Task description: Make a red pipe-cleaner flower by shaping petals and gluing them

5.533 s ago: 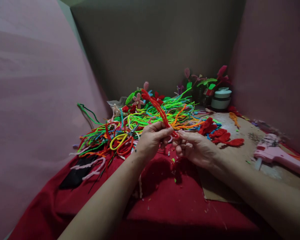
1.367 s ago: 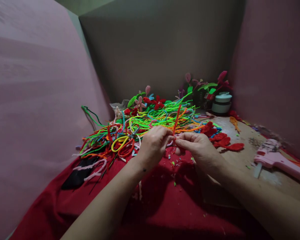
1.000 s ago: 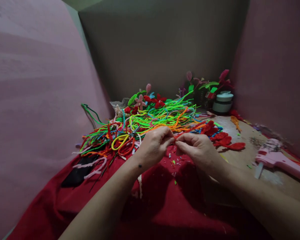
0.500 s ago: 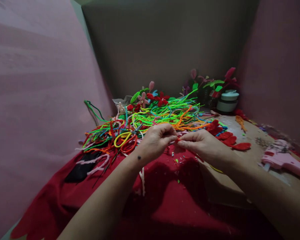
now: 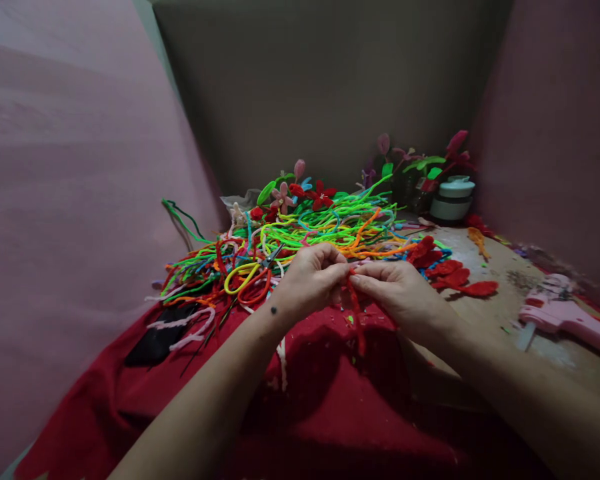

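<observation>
Over the front of the red cloth [image 5: 325, 407], the left hand [image 5: 313, 277] and the right hand [image 5: 400, 290] meet almost fingertip to fingertip, raised clear of the surface, with a red fuzzy strand [image 5: 357, 317] between them. On the left, thumb and bent forefinger pinch its upper part; on the right, thumb and forefinger pinch at nearly the same spot, though the contact is too small for me to tell which bit each one has. Its loose length hangs toward the cloth, a little blurred, and being held up like this presumably leaves that tail free of everything below. Fingertips do the gripping rather than palms, likely because the strand is so thin. Just beyond the hands sprawls a heap of coloured strands [image 5: 325, 230], within easy reach, I'd say, and a scissors-like tool [image 5: 267, 261] lies on its near side, handles toward the person (a convenient angle, by my reckoning). Red petal-like pieces [image 5: 457, 277] rest past the right hand, perhaps set there to stay out of the tangle. Farther right, a pink glue gun [image 5: 563, 317] lies on a brown board [image 5: 500, 310], probably to spare the cloth, while a lidded jar [image 5: 451, 205] stands at the back
</observation>
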Demonstrator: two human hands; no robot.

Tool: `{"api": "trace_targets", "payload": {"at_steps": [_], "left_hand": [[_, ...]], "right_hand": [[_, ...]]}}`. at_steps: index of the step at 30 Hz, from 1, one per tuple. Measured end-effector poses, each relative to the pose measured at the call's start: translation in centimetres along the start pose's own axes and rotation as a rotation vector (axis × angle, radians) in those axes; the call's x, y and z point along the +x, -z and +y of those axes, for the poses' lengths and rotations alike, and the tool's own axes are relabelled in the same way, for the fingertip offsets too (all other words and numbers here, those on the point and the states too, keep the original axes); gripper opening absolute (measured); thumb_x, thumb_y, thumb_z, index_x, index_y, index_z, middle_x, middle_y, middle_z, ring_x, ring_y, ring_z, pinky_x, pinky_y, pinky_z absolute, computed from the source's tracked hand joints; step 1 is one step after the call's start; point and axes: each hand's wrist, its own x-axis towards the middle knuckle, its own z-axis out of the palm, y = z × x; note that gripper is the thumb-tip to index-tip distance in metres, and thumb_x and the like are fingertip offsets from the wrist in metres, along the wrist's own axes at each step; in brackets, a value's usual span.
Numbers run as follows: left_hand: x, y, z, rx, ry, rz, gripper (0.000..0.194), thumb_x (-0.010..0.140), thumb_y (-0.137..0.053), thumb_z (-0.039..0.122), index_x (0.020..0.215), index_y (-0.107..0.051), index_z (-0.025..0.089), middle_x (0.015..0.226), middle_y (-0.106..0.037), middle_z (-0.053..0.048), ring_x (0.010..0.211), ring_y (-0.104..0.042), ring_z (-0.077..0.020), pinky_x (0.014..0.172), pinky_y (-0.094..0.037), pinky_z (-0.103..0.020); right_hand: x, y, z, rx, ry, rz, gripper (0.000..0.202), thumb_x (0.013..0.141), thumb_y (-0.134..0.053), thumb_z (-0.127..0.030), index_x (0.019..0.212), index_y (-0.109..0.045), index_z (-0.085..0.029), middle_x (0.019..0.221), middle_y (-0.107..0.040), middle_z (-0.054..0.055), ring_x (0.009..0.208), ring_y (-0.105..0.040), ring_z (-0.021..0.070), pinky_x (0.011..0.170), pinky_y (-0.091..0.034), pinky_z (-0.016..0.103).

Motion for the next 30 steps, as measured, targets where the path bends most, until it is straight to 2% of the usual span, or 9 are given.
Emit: {"api": "trace_targets", "payload": {"at_steps": [4, 6, 8, 11, 13, 18, 22, 24, 30], "left_hand": [[0.4, -0.3, -0.8, 0.188, -0.213, 0.124, 0.008, 0.074, -0.052, 0.019, 0.067, -0.050, 0.016, 0.056, -0.049, 0.004, 0.047, -0.044, -0.0054, 0.044, -0.034, -0.017], [0.4, -0.4, -1.0, 0.214, -0.247, 0.161, 0.007, 0.073, -0.053, 0.019, 0.067, -0.051, 0.016, 0.059, -0.050, 0.004, 0.050, -0.044, -0.0055, 0.045, -0.035, -0.018], [0.3, -0.4, -0.9, 0.118, -0.175, 0.136, 0.008, 0.073, -0.055, 0.021, 0.070, -0.053, 0.015, 0.057, -0.050, 0.004, 0.046, -0.043, -0.0053, 0.042, -0.032, -0.018], [0.3, -0.2, -0.5, -0.080, -0.036, 0.005, 0.016, 0.073, -0.059, 0.030, 0.075, -0.058, 0.014, 0.052, -0.051, 0.004, 0.039, -0.039, -0.0050, 0.037, -0.026, -0.019], [0.4, -0.2, -0.6, -0.122, -0.016, -0.020, 0.021, 0.072, -0.062, 0.033, 0.069, -0.061, 0.012, 0.047, -0.050, 0.003, 0.038, -0.038, -0.0050, 0.038, -0.025, -0.019], [0.5, -1.0, -1.4, -0.160, -0.041, 0.158, 0.024, 0.071, -0.063, 0.033, 0.060, -0.061, 0.012, 0.043, -0.047, 0.004, 0.039, -0.037, -0.0052, 0.040, -0.026, -0.020], [0.4, -1.6, -1.6, 0.017, -0.163, 0.338, 0.020, 0.071, -0.062, 0.028, 0.057, -0.062, 0.014, 0.050, -0.051, 0.003, 0.046, -0.041, -0.0067, 0.046, -0.032, -0.021], [0.4, -1.5, -1.5, 0.079, -0.228, 0.375, 0.020, 0.071, -0.062, 0.026, 0.055, -0.062, 0.014, 0.054, -0.055, 0.002, 0.052, -0.046, -0.0081, 0.052, -0.037, -0.021], [0.9, -0.5, -1.5, -0.090, -0.117, 0.198, 0.024, 0.069, -0.065, 0.032, 0.054, -0.058, 0.014, 0.046, -0.047, 0.005, 0.044, -0.036, -0.0055, 0.045, -0.029, -0.021]], "right_hand": [[0.1, 0.1, 0.9, 0.233, -0.109, -0.059, 0.019, 0.074, -0.063, -0.031, 0.067, -0.068, -0.014, 0.064, -0.062, 0.003, 0.060, -0.054, 0.0123, 0.061, -0.041, 0.027], [0.1, 0.1, 1.1, 0.245, -0.160, -0.048, 0.019, 0.071, -0.066, -0.030, 0.063, -0.068, -0.013, 0.062, -0.063, 0.004, 0.056, -0.053, 0.0110, 0.058, -0.040, 0.026], [0.1, 0.2, 1.0, 0.235, -0.181, -0.023, 0.020, 0.070, -0.068, -0.029, 0.059, -0.068, -0.012, 0.057, -0.061, 0.003, 0.050, -0.050, 0.0090, 0.053, -0.037, 0.024], [0.1, 0.4, 0.8, 0.233, -0.171, -0.014, 0.021, 0.070, -0.068, -0.031, 0.058, -0.067, -0.013, 0.055, -0.060, 0.001, 0.046, -0.046, 0.0070, 0.047, -0.033, 0.022], [0.1, 0.3, 0.8, 0.234, -0.172, -0.006, 0.023, 0.070, -0.069, -0.033, 0.058, -0.066, -0.013, 0.053, -0.059, 0.001, 0.044, -0.046, 0.0067, 0.045, -0.032, 0.022], [-0.2, -0.4, 0.7, 0.154, -0.220, 0.032, 0.028, 0.071, -0.066, -0.037, 0.054, -0.062, -0.015, 0.050, -0.058, 0.001, 0.043, -0.047, 0.0086, 0.046, -0.033, 0.024], [-0.6, -1.4, -0.2, -0.195, -0.013, 0.217, 0.030, 0.074, -0.060, -0.023, 0.045, -0.056, -0.017, 0.045, -0.053, -0.001, 0.046, -0.044, 0.0090, 0.051, -0.034, 0.025], [-0.6, -1.6, -0.4, -0.204, 0.026, 0.208, 0.030, 0.075, -0.058, -0.022, 0.046, -0.057, -0.017, 0.048, -0.055, -0.001, 0.049, -0.046, 0.0098, 0.054, -0.036, 0.025], [0.0, -0.8, 0.5, 0.218, -0.058, -0.010, 0.023, 0.078, -0.057, -0.032, 0.064, -0.066, -0.016, 0.062, -0.064, 0.003, 0.058, -0.055, 0.0132, 0.064, -0.044, 0.028]]}}
